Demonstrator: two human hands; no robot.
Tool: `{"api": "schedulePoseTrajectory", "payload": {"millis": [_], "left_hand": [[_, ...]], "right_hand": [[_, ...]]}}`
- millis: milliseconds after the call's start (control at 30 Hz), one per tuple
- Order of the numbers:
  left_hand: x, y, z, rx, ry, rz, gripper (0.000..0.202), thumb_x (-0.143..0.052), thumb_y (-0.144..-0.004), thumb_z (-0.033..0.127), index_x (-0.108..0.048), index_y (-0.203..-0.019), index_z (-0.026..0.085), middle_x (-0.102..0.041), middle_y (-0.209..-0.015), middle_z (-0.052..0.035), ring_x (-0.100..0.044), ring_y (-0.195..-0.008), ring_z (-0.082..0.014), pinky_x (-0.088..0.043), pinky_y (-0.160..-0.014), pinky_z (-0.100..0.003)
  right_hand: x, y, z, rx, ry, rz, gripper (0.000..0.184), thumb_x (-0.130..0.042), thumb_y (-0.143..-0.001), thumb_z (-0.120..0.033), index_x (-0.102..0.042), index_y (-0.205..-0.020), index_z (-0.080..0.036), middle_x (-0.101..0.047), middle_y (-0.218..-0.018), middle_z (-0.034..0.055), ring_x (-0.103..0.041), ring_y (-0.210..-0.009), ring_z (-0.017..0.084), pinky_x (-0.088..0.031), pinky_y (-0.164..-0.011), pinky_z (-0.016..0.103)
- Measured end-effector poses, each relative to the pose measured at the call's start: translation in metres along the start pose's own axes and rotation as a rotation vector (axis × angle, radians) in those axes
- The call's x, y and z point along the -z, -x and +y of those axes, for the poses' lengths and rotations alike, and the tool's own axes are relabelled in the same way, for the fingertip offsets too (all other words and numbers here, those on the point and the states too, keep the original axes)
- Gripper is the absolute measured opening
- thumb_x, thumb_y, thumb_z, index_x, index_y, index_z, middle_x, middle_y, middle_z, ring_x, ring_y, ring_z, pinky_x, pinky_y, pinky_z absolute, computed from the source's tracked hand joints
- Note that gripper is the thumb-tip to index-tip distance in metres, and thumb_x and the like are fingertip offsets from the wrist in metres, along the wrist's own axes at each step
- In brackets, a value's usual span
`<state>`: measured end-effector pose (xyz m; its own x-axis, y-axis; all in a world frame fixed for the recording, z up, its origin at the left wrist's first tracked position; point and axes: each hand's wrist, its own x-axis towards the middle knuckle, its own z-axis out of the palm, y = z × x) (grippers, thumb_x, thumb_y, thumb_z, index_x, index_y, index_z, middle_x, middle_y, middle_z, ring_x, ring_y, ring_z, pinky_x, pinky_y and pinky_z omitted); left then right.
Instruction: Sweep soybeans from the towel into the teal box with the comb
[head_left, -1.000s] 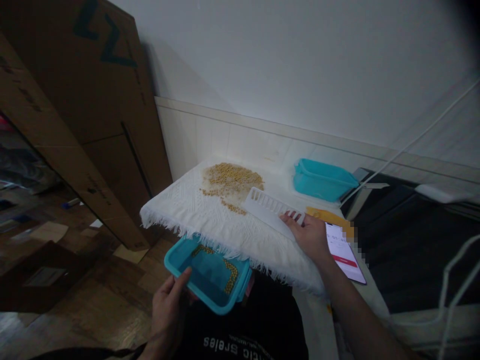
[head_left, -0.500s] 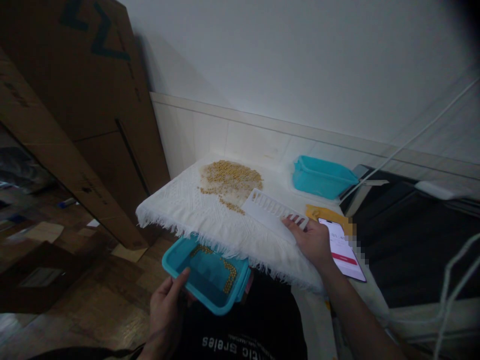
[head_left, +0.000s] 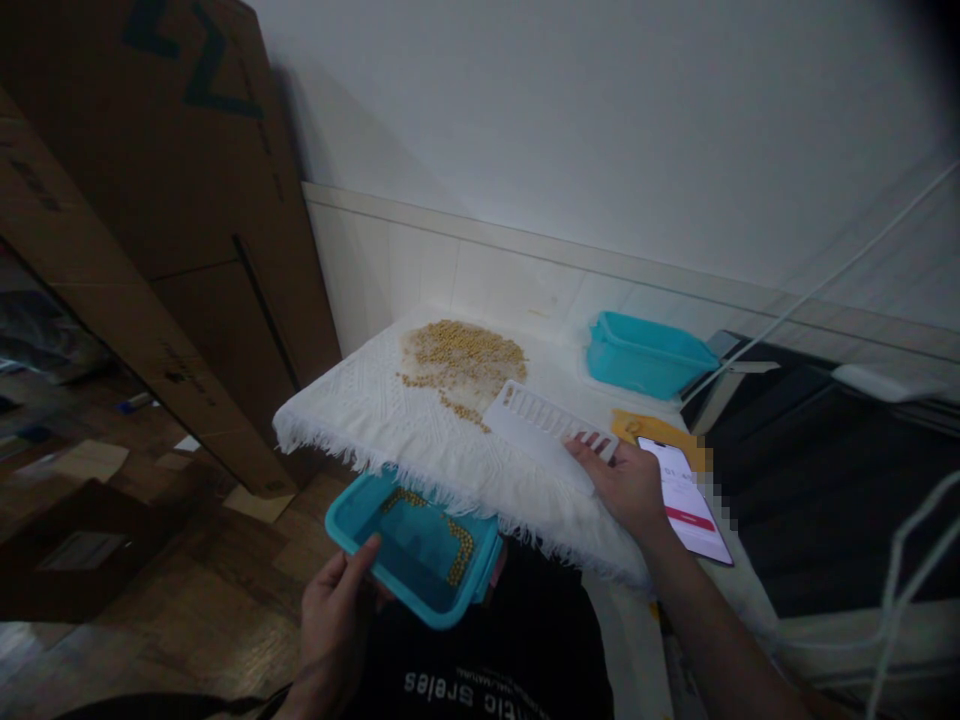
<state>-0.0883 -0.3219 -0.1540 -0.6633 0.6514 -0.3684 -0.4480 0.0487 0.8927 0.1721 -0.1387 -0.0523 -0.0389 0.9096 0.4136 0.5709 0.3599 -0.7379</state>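
My left hand grips the near left rim of a turquoise plastic bin, its thumb over the edge. The bin is below the table's front edge, partly under the cloth fringe, with some yellow beans inside. My right hand is closed on the right end of a white slotted plastic strip, which lies low over the white cloth. Just beyond the strip's left end a pile of yellow beans is spread on the cloth, with a thin trail toward the front.
A second turquoise bin stands at the back right of the table. A lit phone lies on a yellow packet beside my right hand. Tall cardboard boxes stand at the left, and white cables hang at the right.
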Motion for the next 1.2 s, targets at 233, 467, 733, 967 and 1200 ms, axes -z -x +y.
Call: {"api": "schedulePoseTrajectory", "payload": {"millis": [233,467,733,967,1200], "left_hand": [[0.002,0.000,-0.001,0.000,-0.009,-0.019,0.045,-0.085,-0.062,0.056,-0.061,-0.057,0.018,-0.055,-0.044,0.0022,-0.048,-0.039,-0.0123,-0.039,-0.042,-0.024],[0.003,0.000,-0.002,0.007,0.002,-0.013,0.045,-0.086,-0.062,0.054,-0.060,-0.054,0.018,-0.053,-0.043,0.0026,-0.045,-0.038,-0.0111,-0.036,-0.040,-0.023],[0.006,-0.003,-0.006,0.002,0.002,-0.016,0.045,-0.086,-0.063,0.054,-0.059,-0.054,0.019,-0.052,-0.044,0.0031,-0.044,-0.039,-0.0104,-0.036,-0.041,-0.023],[0.003,-0.001,-0.003,-0.003,0.000,0.005,0.045,-0.085,-0.062,0.055,-0.061,-0.055,0.018,-0.052,-0.043,0.0031,-0.043,-0.039,-0.0103,-0.034,-0.040,-0.022],[0.008,-0.006,-0.009,-0.002,-0.016,-0.016,0.046,-0.085,-0.063,0.056,-0.061,-0.057,0.018,-0.053,-0.045,0.0025,-0.045,-0.040,-0.0117,-0.037,-0.042,-0.024]], "right_hand": [[0.002,0.004,0.002,0.019,0.035,-0.007,0.044,-0.069,-0.078,-0.058,-0.076,-0.068,-0.017,-0.070,-0.056,0.0049,-0.060,-0.050,0.019,-0.041,-0.045,0.028],[0.000,0.004,-0.005,0.036,0.013,-0.015,0.047,-0.068,-0.076,-0.062,-0.075,-0.065,-0.017,-0.067,-0.052,0.0038,-0.058,-0.048,0.019,-0.039,-0.042,0.026],[-0.003,0.005,-0.015,0.069,-0.011,-0.024,0.046,-0.068,-0.075,-0.063,-0.073,-0.061,-0.019,-0.068,-0.052,0.0041,-0.059,-0.048,0.020,-0.041,-0.042,0.027],[-0.003,0.006,-0.025,0.073,0.001,-0.071,0.041,-0.066,-0.076,-0.057,-0.076,-0.065,-0.018,-0.070,-0.055,0.0050,-0.062,-0.050,0.021,-0.042,-0.043,0.027],[-0.008,0.008,-0.024,0.102,0.015,-0.107,0.040,-0.066,-0.079,-0.055,-0.077,-0.068,-0.019,-0.067,-0.050,0.0026,-0.058,-0.046,0.018,-0.040,-0.043,0.026]]}}
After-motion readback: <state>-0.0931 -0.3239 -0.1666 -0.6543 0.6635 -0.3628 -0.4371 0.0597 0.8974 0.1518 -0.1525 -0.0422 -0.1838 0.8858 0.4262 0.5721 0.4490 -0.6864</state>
